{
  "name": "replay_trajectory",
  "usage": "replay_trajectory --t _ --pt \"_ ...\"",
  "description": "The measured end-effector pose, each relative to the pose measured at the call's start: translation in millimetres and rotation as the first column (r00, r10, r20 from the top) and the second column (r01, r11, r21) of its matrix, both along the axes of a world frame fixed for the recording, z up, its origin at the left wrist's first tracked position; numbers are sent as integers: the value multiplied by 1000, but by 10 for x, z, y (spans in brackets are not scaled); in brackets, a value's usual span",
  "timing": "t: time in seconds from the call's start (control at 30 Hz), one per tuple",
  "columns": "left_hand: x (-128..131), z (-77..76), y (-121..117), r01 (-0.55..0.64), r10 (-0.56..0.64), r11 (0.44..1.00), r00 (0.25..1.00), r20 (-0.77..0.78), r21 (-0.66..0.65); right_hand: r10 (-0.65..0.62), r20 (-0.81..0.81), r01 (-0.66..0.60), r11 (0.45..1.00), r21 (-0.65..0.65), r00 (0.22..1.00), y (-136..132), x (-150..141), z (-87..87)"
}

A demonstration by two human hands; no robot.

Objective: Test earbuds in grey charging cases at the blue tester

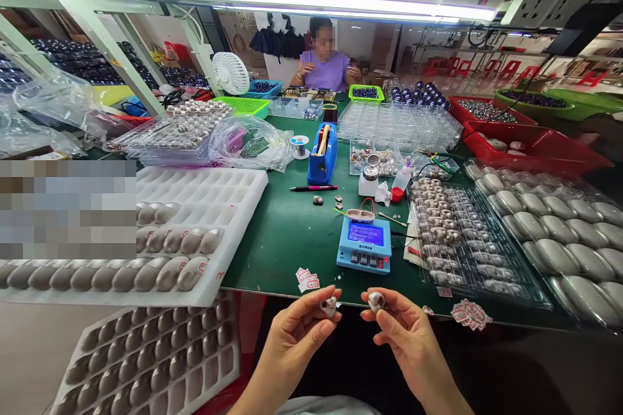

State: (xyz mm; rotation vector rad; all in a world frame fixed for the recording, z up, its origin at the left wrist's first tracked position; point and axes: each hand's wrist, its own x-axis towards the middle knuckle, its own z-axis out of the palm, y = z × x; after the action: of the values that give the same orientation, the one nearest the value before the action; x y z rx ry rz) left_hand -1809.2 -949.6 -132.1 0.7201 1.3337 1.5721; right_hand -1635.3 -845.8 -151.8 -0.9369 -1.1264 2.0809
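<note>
- Nearest to me, the worker's left hand [299, 334] pinches a small pale earbud [330, 306] between thumb and fingers, just over the table's front edge.
- Level with it, the right hand [411, 337] grips a second earbud [376, 301] the same way; the two pieces are held apart.
- Low on the left, below the table top, a lower tray [198, 381] carries rows of glossy grey-brown cases.
- Just past the left hand, little red-printed labels [307, 280] lie on the green table [292, 240].
- Beyond the hands sits a blue device [364, 248], its screen lit, with a two-welled cradle [360, 214] at its back edge.
- Left of that, a white tray [246, 201] holds more cases; to the right, a clear tray [528, 279] bears rows of small earbud parts.
- Further back I see a pen [313, 189], a lidded jar [368, 183] and a blue tape dispenser [322, 155].
- A white fan [230, 73] stands behind on the left.
- Across the table sits a co-worker in a purple top [324, 68], both hands raised.
</note>
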Motion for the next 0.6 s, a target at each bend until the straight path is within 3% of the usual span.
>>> replay_trajectory --t 0.23,0.6 --pt "13 -106 -23 16 -16 1000 998 -56 13 15 5 -15 1000 20 1000 -25 8 0" --pt "62 -126 -39 -25 25 1000 996 -80 3 49 -13 -48 998 42 999 -44 -4 -15"
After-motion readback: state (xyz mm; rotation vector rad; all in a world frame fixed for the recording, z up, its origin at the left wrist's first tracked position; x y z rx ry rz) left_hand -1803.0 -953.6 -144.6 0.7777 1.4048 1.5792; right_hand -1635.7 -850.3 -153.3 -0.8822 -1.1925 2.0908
